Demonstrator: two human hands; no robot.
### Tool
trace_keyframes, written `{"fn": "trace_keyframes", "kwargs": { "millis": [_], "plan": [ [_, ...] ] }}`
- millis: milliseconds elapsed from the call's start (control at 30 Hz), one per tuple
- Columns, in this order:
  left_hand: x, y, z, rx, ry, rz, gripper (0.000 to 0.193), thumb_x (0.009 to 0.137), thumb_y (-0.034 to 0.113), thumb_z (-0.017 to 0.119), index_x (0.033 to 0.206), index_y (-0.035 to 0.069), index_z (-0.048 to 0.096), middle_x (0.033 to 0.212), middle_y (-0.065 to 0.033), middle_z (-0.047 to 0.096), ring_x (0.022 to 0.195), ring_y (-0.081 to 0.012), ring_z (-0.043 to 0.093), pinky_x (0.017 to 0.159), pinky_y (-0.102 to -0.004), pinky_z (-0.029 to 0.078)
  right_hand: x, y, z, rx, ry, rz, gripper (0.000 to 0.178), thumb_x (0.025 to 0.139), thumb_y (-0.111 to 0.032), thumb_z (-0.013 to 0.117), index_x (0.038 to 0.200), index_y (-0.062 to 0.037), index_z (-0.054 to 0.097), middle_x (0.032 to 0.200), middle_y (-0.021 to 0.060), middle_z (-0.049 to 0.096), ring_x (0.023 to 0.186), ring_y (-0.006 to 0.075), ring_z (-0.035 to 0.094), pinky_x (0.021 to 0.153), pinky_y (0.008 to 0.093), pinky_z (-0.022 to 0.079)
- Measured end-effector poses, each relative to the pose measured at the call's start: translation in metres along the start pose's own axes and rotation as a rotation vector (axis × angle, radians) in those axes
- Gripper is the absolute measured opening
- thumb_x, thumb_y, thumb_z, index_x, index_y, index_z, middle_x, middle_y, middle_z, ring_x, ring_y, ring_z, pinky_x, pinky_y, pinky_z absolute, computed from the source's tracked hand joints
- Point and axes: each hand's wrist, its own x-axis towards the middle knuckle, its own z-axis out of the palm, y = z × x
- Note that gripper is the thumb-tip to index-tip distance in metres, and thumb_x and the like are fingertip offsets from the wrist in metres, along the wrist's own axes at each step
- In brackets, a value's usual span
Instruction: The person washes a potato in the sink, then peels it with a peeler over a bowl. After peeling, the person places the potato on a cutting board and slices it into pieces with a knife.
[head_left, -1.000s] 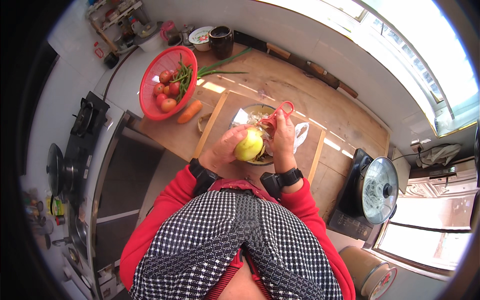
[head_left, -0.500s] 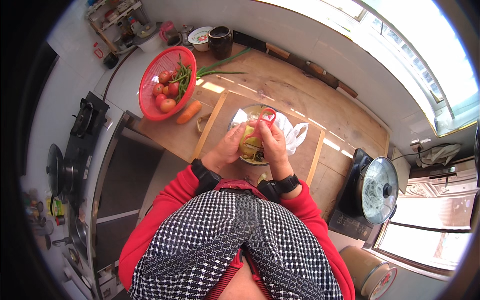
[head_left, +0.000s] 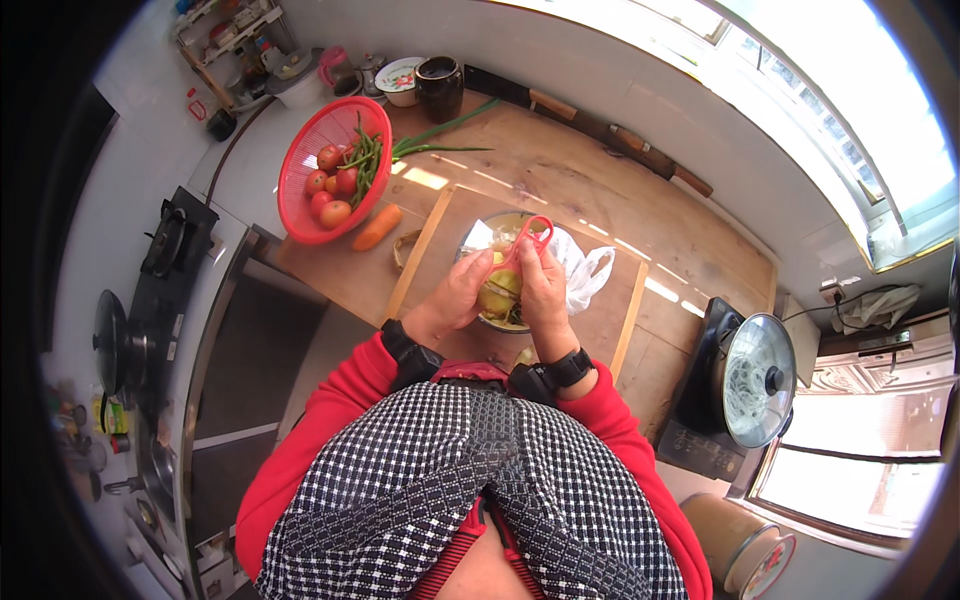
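Over a bowl (head_left: 508, 213) of peelings, my left hand (head_left: 456, 293) is closed around a yellowish peeled potato (head_left: 497, 296). My right hand (head_left: 545, 287) grips a red peeler (head_left: 540, 225), its looped handle sticking up past the fingers. The peeler's blade end lies at the potato, partly covered by my fingers. Beside the bowl, to the right of my right hand, sits a crumpled white plastic bag (head_left: 590, 278). The bowl stands on a wooden board (head_left: 428, 278).
At the left, a red basket (head_left: 298, 165) holds tomatoes (head_left: 336, 212) and green beans (head_left: 364, 158). A carrot (head_left: 377, 227) and scallions (head_left: 440, 148) lie close by. Rightward stands a lidded pot (head_left: 750, 400) on a black cooker (head_left: 692, 442). Knives (head_left: 630, 140) line the back wall.
My right hand and the peeler have shifted slightly against the potato. More of the potato's yellow side shows between my hands.
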Motion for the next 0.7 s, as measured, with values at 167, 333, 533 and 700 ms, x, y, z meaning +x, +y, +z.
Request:
{"fn": "trace_keyframes", "kwargs": {
  "millis": [167,333,533,700],
  "plan": [
    [-0.004,0.004,-0.003,0.059,-0.007,0.005,0.038,0.093,0.029,0.033,0.115,0.000,0.044,0.106,-0.0095,0.054,0.096,-0.0170,0.054,0.083,-0.0293,0.044,0.020,-0.006,-0.014,0.399,0.113,0.117,0.021,0.090,-0.022,0.046,0.086,-0.0041,0.054,0.075,0.0021,0.058,0.066,0.0096,0.056,0.062,0.0203,0.045],
    [0.004,-0.007,-0.008,0.047,0.044,0.047,0.037,0.094,0.027,0.030,0.117,0.000,0.043,0.108,-0.0097,0.053,0.097,-0.0171,0.054,0.084,-0.0289,0.043,0.009,-0.007,-0.006,0.254,0.071,0.057,0.020,0.089,-0.020,0.049,0.086,-0.0021,0.057,0.076,0.0028,0.059,0.068,0.0090,0.055,0.064,0.0217,0.044],
    [0.003,-0.006,-0.012,0.186,0.028,0.096,0.039,0.094,0.027,0.029,0.119,-0.001,0.041,0.110,-0.0101,0.051,0.100,-0.0164,0.052,0.086,-0.0283,0.041,0.012,0.002,-0.005,-0.123,-0.090,-0.004,0.022,0.089,-0.021,0.049,0.086,-0.0003,0.058,0.077,0.0000,0.058,0.066,0.0065,0.051,0.060,0.0208,0.042],
    [-0.008,0.001,-0.003,0.625,0.043,0.267,0.042,0.094,0.031,0.031,0.119,-0.001,0.040,0.110,-0.0094,0.050,0.101,-0.0148,0.049,0.087,-0.0270,0.040,0.029,-0.006,-0.018,0.277,0.143,0.122,0.022,0.090,-0.023,0.046,0.085,-0.0031,0.055,0.077,0.0048,0.060,0.063,0.0106,0.057,0.058,0.0216,0.047]
  ]
}}
